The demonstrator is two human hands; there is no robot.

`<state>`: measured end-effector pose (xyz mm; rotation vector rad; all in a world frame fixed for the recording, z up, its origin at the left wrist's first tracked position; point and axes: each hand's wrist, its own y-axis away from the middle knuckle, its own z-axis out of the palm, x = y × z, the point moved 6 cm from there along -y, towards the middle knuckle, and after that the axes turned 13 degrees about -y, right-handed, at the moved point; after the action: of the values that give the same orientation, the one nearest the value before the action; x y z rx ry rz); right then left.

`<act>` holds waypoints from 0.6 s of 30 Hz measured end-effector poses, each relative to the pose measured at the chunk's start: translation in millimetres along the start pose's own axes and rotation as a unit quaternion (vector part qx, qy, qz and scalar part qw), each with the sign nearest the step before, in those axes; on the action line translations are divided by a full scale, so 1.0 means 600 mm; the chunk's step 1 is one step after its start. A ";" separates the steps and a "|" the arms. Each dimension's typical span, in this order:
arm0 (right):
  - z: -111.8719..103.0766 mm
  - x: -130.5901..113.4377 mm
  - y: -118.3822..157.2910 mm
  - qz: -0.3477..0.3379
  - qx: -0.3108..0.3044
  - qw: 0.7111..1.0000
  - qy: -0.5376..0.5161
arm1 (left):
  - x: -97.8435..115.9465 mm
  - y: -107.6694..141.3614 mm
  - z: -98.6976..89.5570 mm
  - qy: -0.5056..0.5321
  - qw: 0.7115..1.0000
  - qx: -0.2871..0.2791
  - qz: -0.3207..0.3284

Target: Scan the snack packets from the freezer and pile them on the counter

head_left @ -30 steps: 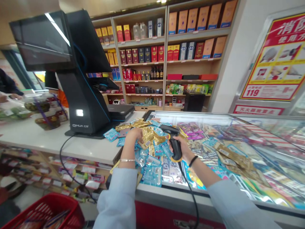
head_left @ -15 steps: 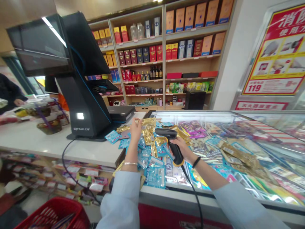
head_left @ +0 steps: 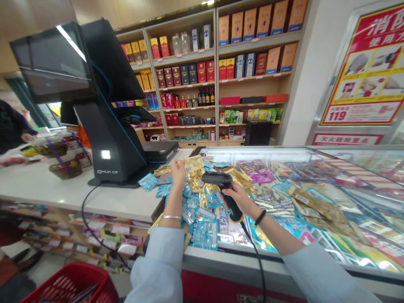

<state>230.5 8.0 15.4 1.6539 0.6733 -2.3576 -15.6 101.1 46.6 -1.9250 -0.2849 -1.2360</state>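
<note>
My left hand (head_left: 178, 174) is raised over the heap and pinches a gold foil snack packet (head_left: 193, 164) by its edge. My right hand (head_left: 235, 200) grips the handle of a black and yellow corded barcode scanner (head_left: 222, 198), its head tilted up and pointing left, a short way from the gold packet. Below both hands lies a loose heap of blue and gold snack packets (head_left: 202, 219) on the glass lid of a chest freezer (head_left: 315, 168). A black cable (head_left: 255, 256) runs down from the scanner.
A black till terminal (head_left: 107, 126) stands on the white counter (head_left: 57, 187) to my left. A person (head_left: 12, 126) works beyond it, near jars (head_left: 65, 162). Shelves of boxed goods (head_left: 202, 71) stand behind. A red basket (head_left: 72, 286) sits on the floor.
My left hand has risen out of the heap, lifting the gold packet. The scanner has tilted and moved left, towards the packet.
</note>
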 end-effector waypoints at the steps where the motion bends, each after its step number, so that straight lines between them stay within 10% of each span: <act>1: -0.002 0.000 0.000 -0.001 0.005 1.000 -0.009 | -0.001 0.000 0.002 0.002 1.000 -0.008 -0.005; 12: -0.032 -0.004 -0.011 0.010 0.069 0.989 -0.130 | 0.039 0.010 -0.016 -0.156 0.986 0.026 0.057; 18: -0.098 -0.062 0.030 -0.004 0.132 0.977 -0.165 | 0.141 0.041 -0.016 -0.277 0.944 -0.062 0.167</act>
<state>300.8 15.5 28.7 1.2921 0.3178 -2.7339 33.7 59.0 106.7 -2.2917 -0.1571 -0.4848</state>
